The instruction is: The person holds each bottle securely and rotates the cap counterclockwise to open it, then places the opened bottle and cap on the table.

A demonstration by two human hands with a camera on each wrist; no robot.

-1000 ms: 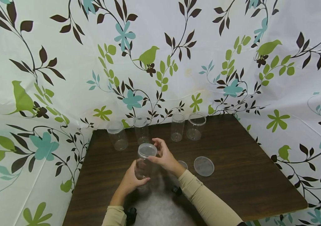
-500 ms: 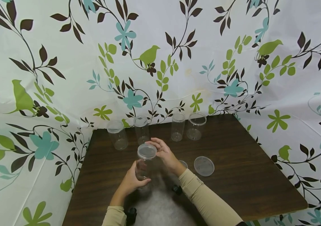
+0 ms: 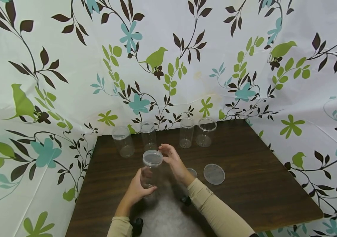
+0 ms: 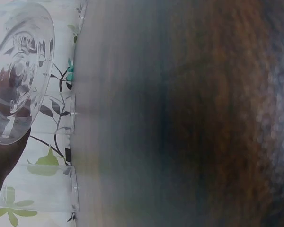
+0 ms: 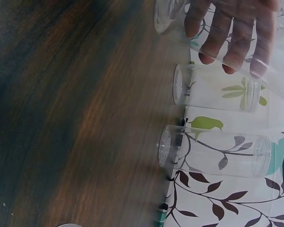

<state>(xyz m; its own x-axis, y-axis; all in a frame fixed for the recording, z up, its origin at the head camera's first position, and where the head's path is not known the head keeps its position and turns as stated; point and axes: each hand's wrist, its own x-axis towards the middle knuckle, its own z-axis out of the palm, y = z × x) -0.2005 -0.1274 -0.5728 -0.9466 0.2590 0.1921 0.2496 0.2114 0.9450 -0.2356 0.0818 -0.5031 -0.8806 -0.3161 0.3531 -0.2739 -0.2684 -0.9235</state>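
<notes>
A clear plastic jar [image 3: 151, 172] stands tilted slightly over the table, its translucent lid [image 3: 153, 158] on top. My left hand [image 3: 136, 189] grips the jar low on its side, thumb across the front. In the left wrist view the round base of the jar [image 4: 19, 71] faces the camera, off the tabletop. My right hand [image 3: 175, 163] is beside the lid, fingers loosely bent and thumb close to the rim, holding nothing. Through the clear wall, the right wrist view shows the left hand's fingers [image 5: 236, 35] wrapped behind the jar.
Along the back edge of the dark wooden table [image 3: 254, 184] stand several clear jars, including a far-left jar [image 3: 124, 141] and a wide-rimmed one [image 3: 206, 133]. A loose round lid [image 3: 214, 174] lies at right; another lid [image 3: 192, 172] is partly hidden by my right wrist.
My right hand's fingers and thumb have come off the lid's rim and moved slightly apart from it. The jar, still in my left hand, has shifted slightly left.
</notes>
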